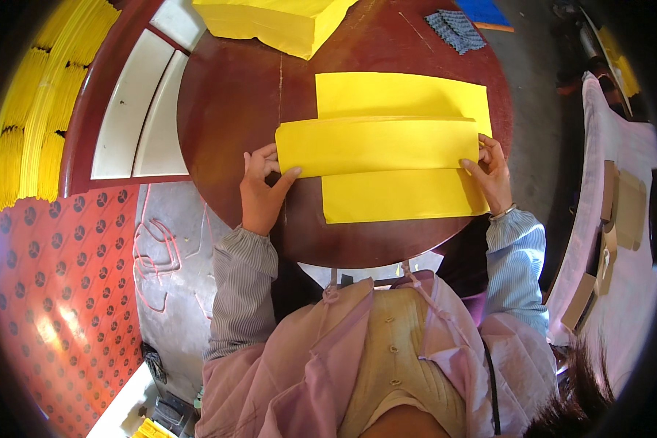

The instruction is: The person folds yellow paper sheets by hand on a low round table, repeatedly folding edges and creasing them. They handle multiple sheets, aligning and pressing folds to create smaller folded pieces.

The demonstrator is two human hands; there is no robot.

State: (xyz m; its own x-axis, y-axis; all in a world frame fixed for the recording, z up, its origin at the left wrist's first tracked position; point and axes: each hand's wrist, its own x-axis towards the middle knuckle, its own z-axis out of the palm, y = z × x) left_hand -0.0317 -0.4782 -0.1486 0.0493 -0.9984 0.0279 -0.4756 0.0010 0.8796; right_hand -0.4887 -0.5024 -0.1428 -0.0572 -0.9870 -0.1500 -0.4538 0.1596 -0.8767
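Note:
My left hand (pixel 263 191) pinches the left end of a folded strip of yellow paper (pixel 376 148), thumb in front and fingers behind. At the other end, my right hand (pixel 492 175) grips the same strip, its thumb on the near face and some fingertips hidden behind. The strip lies level across a wider flat piece of yellow paper (pixel 401 201), which shows both beyond and in front of it. Whether the two pieces are joined cannot be made out. Under them is a round dark red table (pixel 226 131).
A large yellow paper stack (pixel 270 22) sits at the table's far side. A grey-blue patterned cloth (pixel 455 31) lies at the far right edge. Bundled yellow paper (pixel 33 124) is piled at left beside white panels (pixel 135 109). Cardboard pieces (pixel 628 208) rest on a pink-covered surface (pixel 598 139) at right.

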